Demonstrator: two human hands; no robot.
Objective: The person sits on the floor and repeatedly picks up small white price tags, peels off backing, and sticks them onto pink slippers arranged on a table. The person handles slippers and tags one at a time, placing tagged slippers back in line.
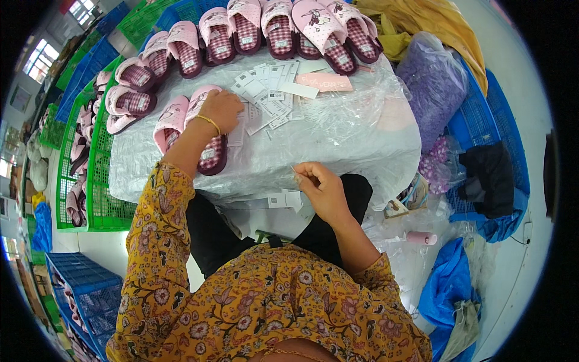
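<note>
My left hand [222, 112], with a thin gold bangle at the wrist, is closed over a pink slipper [212, 158] with a checked maroon insole. Its fingertips are partly hidden, close to the scattered tags. Its mate, another pink slipper [169, 123], lies just left of it, partly behind my forearm. Over the table's near edge my right hand [324, 192] pinches a small thin object between thumb and fingertips, too small to name. White printed paper tags [263, 93] lie spread on the plastic-covered table [338, 136] beyond my hands.
Several finished-looking pink slippers [246, 30] line the table's far and left edges. A pink card [329, 82] lies by the tags. Green crates [111, 181] of slippers stand left; a purple bag [431, 84] and blue crate [509, 130] stand right. A thread spool [421, 238] lies low right.
</note>
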